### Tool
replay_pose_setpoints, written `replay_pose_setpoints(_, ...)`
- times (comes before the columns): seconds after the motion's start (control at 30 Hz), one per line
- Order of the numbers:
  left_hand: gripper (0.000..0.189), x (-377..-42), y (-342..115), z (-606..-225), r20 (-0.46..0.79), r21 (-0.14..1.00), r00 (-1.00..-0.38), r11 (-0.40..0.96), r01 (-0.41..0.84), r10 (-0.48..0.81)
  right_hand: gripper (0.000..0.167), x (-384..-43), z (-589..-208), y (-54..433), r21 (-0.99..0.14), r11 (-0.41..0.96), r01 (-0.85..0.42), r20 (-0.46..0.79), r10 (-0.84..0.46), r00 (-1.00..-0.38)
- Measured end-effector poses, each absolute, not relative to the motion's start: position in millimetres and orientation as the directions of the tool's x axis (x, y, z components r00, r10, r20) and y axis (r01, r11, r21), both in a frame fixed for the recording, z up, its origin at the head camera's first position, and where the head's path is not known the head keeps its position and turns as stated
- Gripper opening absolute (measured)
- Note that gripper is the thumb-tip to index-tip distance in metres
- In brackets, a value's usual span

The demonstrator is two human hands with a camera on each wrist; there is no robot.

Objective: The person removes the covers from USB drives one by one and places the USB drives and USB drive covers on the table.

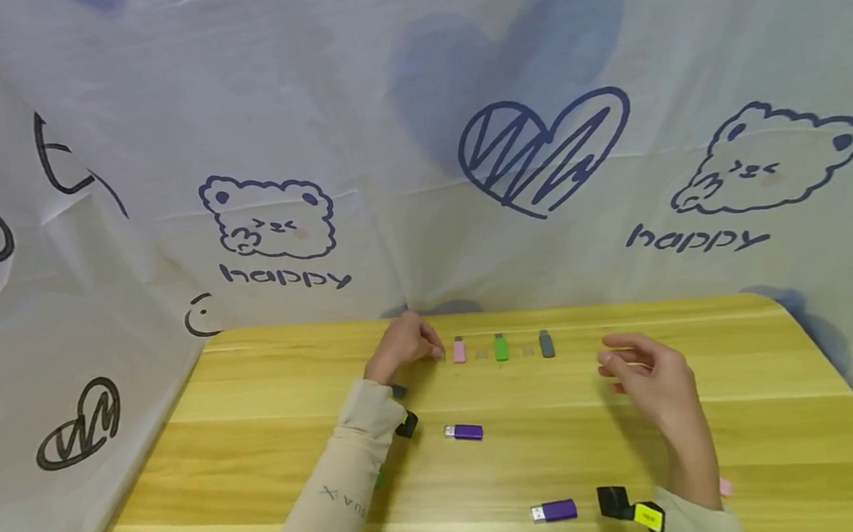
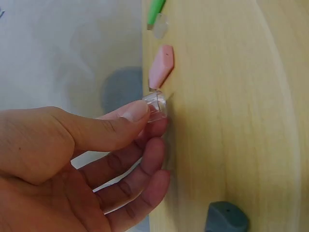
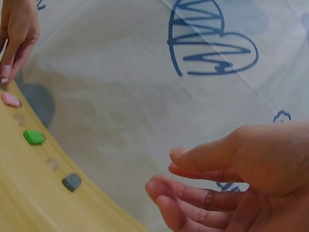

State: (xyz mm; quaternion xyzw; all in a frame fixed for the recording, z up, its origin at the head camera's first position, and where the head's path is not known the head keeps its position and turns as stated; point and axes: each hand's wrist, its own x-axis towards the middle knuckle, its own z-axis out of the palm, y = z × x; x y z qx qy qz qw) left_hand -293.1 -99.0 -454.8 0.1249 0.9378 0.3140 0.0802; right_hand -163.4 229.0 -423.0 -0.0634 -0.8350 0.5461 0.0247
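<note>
My left hand [image 1: 406, 341] pinches a small clear plastic cap [image 2: 155, 106] between thumb and forefinger at the table's back edge. Just right of it a pink USB stick [image 1: 459, 350] starts a row, followed by a green USB stick [image 1: 501, 348] and a grey USB stick [image 1: 546, 344]. Between these lie two clear caps, one [image 1: 482, 353] beside the pink stick and one [image 1: 527, 350] beside the grey. My right hand [image 1: 657, 377] hovers right of the row, fingers loosely bent, holding nothing.
Two purple USB sticks lie nearer, one [image 1: 464, 432] mid-table and one [image 1: 554, 511] in front. A dark grey stick [image 2: 227, 217] is by my left wrist. My left sleeve partly hides a green piece [image 1: 379, 479]; a pink piece [image 1: 725, 487] shows beside my right forearm. Patterned cloth [image 1: 410, 250] hangs behind.
</note>
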Motion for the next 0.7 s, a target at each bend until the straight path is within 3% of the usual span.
replay_pose_setpoints(0.53,0.007,-296.1,-94.0,-466.4,-0.028,0.582,-0.970,0.793,0.182,0.243,0.037,-161.1,-430.8,241.9,-0.897,0.425,0.121,-0.051,0.174,-0.983)
replay_pose_setpoints(0.7,0.004,-295.3,-98.1,-467.7,-0.003,0.621,-0.964,0.756,0.207,0.267,0.036,-161.3,-431.0,240.4,-0.893,0.432,0.129,-0.057,0.175,-0.983)
